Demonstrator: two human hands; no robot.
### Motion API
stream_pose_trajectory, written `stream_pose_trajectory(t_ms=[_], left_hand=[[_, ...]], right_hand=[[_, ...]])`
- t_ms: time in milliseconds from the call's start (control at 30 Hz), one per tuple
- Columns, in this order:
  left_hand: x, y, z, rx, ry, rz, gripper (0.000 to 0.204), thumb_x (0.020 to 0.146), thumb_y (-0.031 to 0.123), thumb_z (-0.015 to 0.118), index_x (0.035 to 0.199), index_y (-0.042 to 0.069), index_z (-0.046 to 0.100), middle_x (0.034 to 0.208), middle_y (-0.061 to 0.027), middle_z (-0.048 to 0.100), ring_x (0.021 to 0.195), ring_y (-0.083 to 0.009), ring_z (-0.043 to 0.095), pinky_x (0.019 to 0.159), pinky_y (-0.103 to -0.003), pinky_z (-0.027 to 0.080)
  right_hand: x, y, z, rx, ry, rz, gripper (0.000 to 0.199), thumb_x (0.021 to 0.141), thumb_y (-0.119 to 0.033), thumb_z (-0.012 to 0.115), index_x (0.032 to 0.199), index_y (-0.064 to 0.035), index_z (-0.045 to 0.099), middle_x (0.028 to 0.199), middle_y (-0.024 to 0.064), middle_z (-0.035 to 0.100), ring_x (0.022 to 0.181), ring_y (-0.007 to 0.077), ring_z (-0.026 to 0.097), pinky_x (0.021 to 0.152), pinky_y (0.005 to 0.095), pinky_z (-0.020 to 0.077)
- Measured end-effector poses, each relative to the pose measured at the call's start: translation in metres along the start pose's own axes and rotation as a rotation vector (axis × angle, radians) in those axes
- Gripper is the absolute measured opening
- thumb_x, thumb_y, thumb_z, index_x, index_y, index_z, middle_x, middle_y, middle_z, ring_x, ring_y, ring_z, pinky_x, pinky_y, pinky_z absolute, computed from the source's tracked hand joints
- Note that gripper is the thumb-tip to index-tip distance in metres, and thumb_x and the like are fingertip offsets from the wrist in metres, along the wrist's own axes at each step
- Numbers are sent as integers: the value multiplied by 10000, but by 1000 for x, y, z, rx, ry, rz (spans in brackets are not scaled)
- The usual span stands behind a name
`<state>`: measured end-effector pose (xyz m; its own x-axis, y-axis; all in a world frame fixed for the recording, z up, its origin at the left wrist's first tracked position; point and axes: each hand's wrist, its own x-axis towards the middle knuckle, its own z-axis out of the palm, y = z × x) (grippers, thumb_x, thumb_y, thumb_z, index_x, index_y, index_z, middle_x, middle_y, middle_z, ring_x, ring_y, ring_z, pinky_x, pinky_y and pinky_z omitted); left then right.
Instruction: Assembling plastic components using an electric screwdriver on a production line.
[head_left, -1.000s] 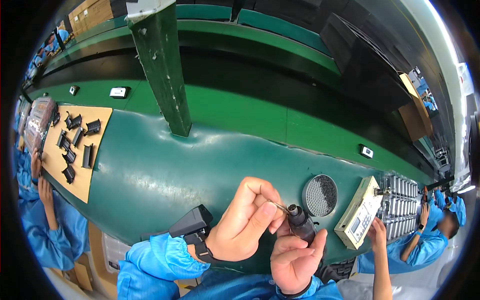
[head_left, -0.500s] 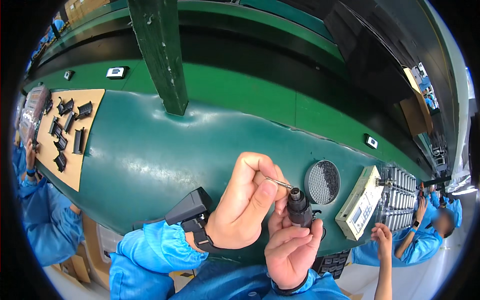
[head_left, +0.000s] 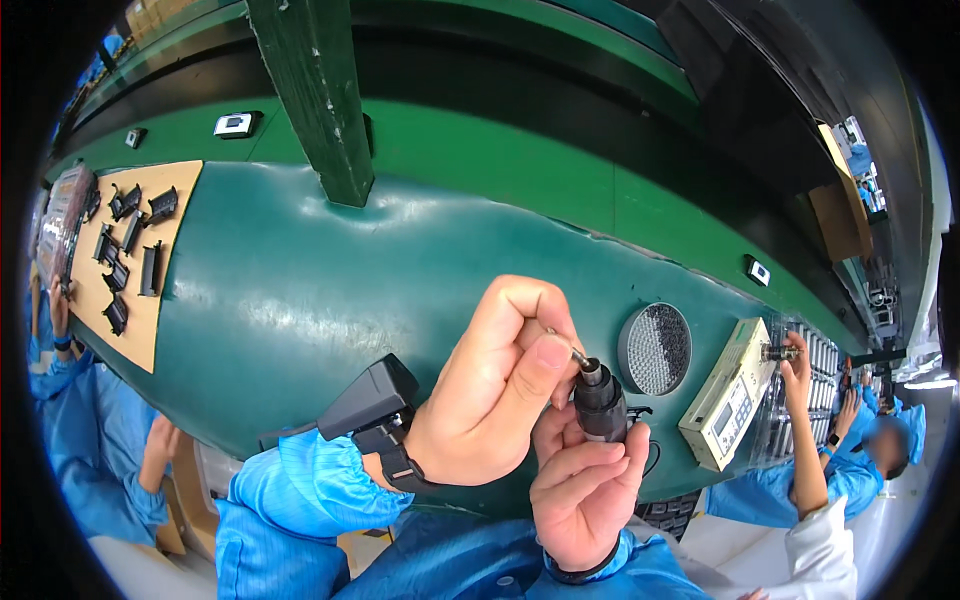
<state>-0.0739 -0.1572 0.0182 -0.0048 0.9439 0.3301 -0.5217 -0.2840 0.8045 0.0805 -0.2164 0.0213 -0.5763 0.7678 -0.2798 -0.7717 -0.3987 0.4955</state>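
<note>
My left hand [head_left: 490, 400] pinches a thin metal screwdriver bit [head_left: 579, 357] between thumb and fingers. The bit's lower end meets the metal nose of a black electric screwdriver [head_left: 602, 412]; whether it is seated inside cannot be made out. My right hand [head_left: 582, 500] wraps round the screwdriver's body from below, holding it with the nose up and tilted slightly left. A black device [head_left: 372, 398] is strapped to my left wrist.
Right of my hands are a round dish of small metal pieces [head_left: 640, 375] and a cream control box [head_left: 715, 425]. Another person's hand [head_left: 797, 370] touches a fitting near trays of parts. Far left, a cardboard sheet [head_left: 140, 345] holds black parts; a green post [head_left: 330, 130] stands ahead.
The bit has swung from nearly flat to a steeper slant, more in line with the screwdriver. At right, another person's hand has moved up to the fitting by the control box.
</note>
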Motion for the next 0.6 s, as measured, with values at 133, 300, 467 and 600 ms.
stream_pose_trajectory(t_ms=[133, 300, 467, 600], left_hand=[[3, 1, -6, 57, -6, -57, 188, 1106, 232, 462, 1132, 55, 406, 875, -94, 555, 744, -126, 504, 691, -283, 452], [3, -5, -11, 18, -46, -37, 198, 1103, 244, 472, 1121, 52, 425, 897, -105, 568, 762, -122, 506, 688, -277, 448], [-2, -7, -15, -44, -30, -1, 217, 1092, 249, 505, 1125, 42, 449, 933, -128, 591, 765, -128, 511, 689, -277, 454], [6, 2, -9, 18, -76, 14, 212, 1088, 242, 512, 1122, 38, 466, 955, -143, 602, 763, -129, 521, 700, -283, 469]], right_hand=[[4, -3, -2, 14, 0, 7, 563, 931, -212, 768, 1359, 76, 542, 1348, 96, 482, 977, 105, 679, 886, 147, 621], [4, -1, -1, 4, 13, 8, 538, 940, -221, 756, 1334, 86, 554, 1345, 95, 478, 984, 110, 676, 883, 152, 625], [3, 3, -3, 2, 24, 7, 534, 943, -226, 753, 1334, 81, 558, 1347, 91, 479, 981, 108, 674, 879, 147, 623], [2, 0, 4, 23, 6, 1, 525, 943, -233, 753, 1327, 73, 568, 1344, 86, 481, 977, 107, 674, 873, 147, 623]])
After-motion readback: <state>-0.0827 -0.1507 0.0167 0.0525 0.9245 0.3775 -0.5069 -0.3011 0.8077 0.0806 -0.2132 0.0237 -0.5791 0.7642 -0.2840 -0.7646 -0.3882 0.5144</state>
